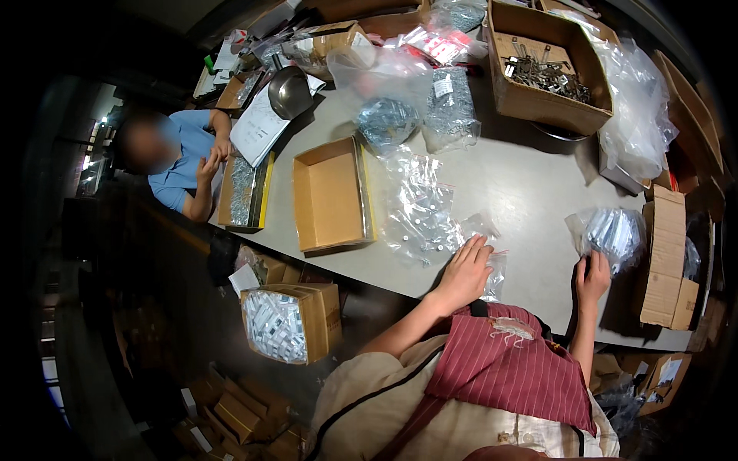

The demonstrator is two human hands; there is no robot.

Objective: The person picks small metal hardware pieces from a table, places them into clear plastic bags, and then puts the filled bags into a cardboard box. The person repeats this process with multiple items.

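Note:
My left hand [466, 272] lies palm down near the table's front edge, its fingers stretched over small clear zip bags [496, 278]. Just left of it, a spread of clear plastic bags [419, 211] has small pale round pieces in it. Farther right, my right hand [593, 278] reaches to the near edge of a clear plastic bag [613, 234] filled with shiny, silvery long parts. Its fingers look a little apart at the bag's edge. The palm side of both hands is hidden.
An open cardboard box [332, 196] stands left of centre, and one with metal pieces [588, 119] at the back right. Bags of small metal parts [450, 115] lie between. At the left a person in blue [184, 150] sits by a box [244, 223]. Below, a carton [327, 315] holds wrapped parts.

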